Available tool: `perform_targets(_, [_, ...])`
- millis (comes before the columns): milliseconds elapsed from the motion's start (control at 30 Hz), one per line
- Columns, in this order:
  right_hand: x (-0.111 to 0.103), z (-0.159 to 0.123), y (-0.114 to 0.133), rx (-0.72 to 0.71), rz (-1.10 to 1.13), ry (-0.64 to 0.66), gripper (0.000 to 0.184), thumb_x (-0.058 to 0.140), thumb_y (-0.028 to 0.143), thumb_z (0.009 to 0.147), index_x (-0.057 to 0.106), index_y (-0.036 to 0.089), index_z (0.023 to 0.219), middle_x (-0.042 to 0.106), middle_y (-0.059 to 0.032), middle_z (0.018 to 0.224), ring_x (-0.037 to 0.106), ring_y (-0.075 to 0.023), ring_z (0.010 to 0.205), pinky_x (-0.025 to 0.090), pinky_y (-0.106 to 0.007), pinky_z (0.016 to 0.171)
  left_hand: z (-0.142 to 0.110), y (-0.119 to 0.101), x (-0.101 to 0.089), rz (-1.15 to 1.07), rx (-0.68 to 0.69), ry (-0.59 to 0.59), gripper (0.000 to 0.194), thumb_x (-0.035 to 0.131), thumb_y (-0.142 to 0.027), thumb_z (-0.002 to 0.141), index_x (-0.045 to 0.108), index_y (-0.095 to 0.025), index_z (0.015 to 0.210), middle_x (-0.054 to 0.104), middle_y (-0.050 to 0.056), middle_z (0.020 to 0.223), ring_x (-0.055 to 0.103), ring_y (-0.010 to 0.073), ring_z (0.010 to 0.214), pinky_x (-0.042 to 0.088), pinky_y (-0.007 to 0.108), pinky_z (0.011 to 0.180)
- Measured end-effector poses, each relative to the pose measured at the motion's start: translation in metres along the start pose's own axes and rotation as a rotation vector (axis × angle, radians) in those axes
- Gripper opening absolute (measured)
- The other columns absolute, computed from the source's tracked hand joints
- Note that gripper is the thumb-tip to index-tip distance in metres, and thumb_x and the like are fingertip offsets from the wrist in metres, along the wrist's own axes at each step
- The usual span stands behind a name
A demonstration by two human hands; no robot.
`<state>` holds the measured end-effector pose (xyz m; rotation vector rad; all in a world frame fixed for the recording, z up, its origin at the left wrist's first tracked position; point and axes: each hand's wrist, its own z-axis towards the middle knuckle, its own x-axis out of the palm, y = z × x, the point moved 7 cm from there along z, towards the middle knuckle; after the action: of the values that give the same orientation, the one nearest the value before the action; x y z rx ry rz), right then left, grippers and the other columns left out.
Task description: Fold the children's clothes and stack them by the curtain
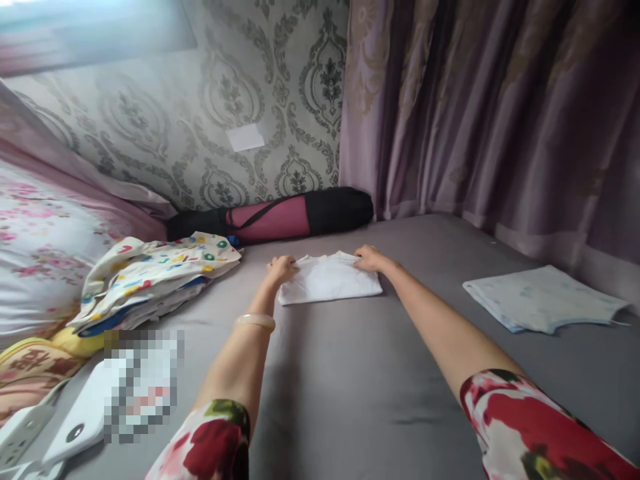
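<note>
A small white shirt (330,280) lies folded on the grey bed sheet (340,387) in front of me, what looks like its neckline at the far edge. My left hand (284,268) grips its far left corner, fingers curled on the cloth. At the far right corner, my right hand (369,259) pinches the fabric. Both arms reach forward, and the near edge of the shirt lies flat on the sheet. The fingertips are partly hidden by the hands and cloth.
A pile of patterned clothes (165,267) lies left, near a floral pillow (45,247). To the right rests a folded pale garment (545,300). A black and maroon long bag (275,217) lies along the wall. A power strip (25,433) and a white device (85,413) are front left.
</note>
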<state>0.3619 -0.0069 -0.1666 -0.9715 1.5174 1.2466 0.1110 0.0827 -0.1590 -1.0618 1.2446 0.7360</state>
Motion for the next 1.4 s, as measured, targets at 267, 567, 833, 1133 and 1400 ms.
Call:
perform_targets(267, [-0.059, -0.041, 0.005, -0.168, 0.155, -0.216, 0.025, 0.061, 0.025, 0.083, 0.07, 0.017, 0.105, 0.072, -0.0065, 0.102, 0.064, -0.0195, 0.091, 0.045, -0.025, 0.077, -0.032, 0.002, -0.064, -0.276, 0.22, -0.253, 0.026, 0.058, -0.034, 0.077, 0.066, -0.02, 0.098, 0.068, 0.002, 0.088, 0.059, 0.0213, 0.089, 0.045, 0.032, 0.08])
perform_targets(567, [-0.023, -0.121, 0.003, -0.379, 0.151, -0.31, 0.031, 0.049, 0.014, 0.087, 0.067, 0.02, 0.11, 0.071, -0.0061, 0.11, 0.062, -0.0203, 0.105, 0.042, -0.032, 0.094, -0.112, 0.002, -0.029, -0.079, 0.407, -0.203, 0.023, 0.045, -0.03, 0.088, 0.06, -0.023, 0.104, 0.07, -0.001, 0.089, 0.062, 0.0139, 0.077, 0.025, 0.039, 0.112])
perform_targets(833, [0.034, -0.185, 0.003, -0.56, 0.061, -0.193, 0.04, 0.037, 0.007, 0.089, 0.065, 0.022, 0.114, 0.065, -0.0072, 0.122, 0.055, -0.0191, 0.118, 0.038, -0.036, 0.102, -0.17, 0.013, 0.031, -0.044, 0.588, -0.022, 0.044, 0.035, -0.009, 0.083, 0.056, -0.027, 0.116, 0.068, 0.002, 0.118, 0.059, 0.0146, 0.117, 0.015, 0.044, 0.118])
perform_targets(1133, [0.027, -0.19, 0.009, -0.445, 0.037, -0.21, 0.033, 0.042, 0.005, 0.081, 0.07, 0.021, 0.09, 0.068, -0.0061, 0.112, 0.06, -0.0194, 0.107, 0.038, -0.033, 0.099, -0.179, 0.005, 0.023, -0.023, 0.508, 0.003, 0.029, 0.041, -0.011, 0.076, 0.062, -0.024, 0.091, 0.067, 0.002, 0.118, 0.058, 0.0183, 0.116, 0.022, 0.045, 0.116])
perform_targets(1400, [0.041, -0.135, 0.075, -0.378, -0.027, -0.215, 0.044, 0.034, 0.01, 0.091, 0.059, 0.012, 0.127, 0.059, -0.012, 0.133, 0.051, -0.0212, 0.124, 0.03, -0.034, 0.109, -0.141, -0.067, 0.033, -0.058, 0.48, -0.119, 0.036, 0.038, -0.015, 0.089, 0.058, -0.02, 0.118, 0.062, 0.008, 0.127, 0.052, 0.0207, 0.123, 0.029, 0.04, 0.113])
